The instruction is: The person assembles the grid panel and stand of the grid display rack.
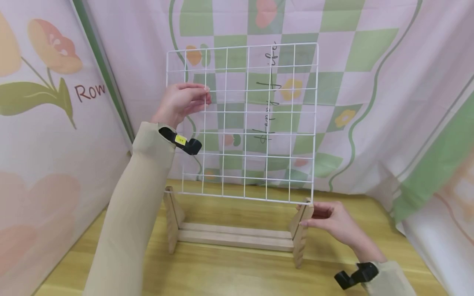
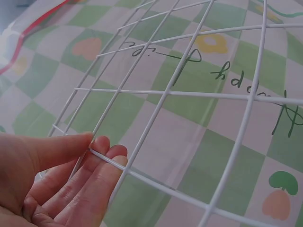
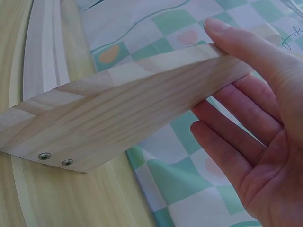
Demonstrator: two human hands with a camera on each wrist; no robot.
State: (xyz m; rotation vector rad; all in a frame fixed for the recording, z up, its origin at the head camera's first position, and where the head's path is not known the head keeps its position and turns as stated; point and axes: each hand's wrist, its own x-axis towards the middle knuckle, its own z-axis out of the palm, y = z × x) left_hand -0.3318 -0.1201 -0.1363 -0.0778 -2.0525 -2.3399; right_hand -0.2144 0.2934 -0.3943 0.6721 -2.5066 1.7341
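A white wire grid panel [image 1: 244, 155] stands nearly upright over a light wooden stand [image 1: 237, 240], its bottom edge at the tops of the stand's two side pieces. Partway up the panel's left side, my left hand [image 1: 185, 100] pinches a wire between thumb and fingers; the left wrist view shows the thumb against the wire [image 2: 166, 93] lattice. Low on the right, my right hand [image 1: 335, 222] grips the top of the stand's right side piece [image 1: 301, 242]. In the right wrist view its thumb lies on one edge of that wooden board [image 3: 142, 99], the fingers on the other.
The stand rests on a wood-grain table [image 1: 237, 275]. Behind it hangs a green-and-white checkered cloth [image 1: 340, 53] with lettering and flowers. Another printed cloth [image 1: 37, 139] hangs at the left, and a green-striped one [image 1: 437, 152] at the right. Two screws [image 3: 44, 156] show in the board.
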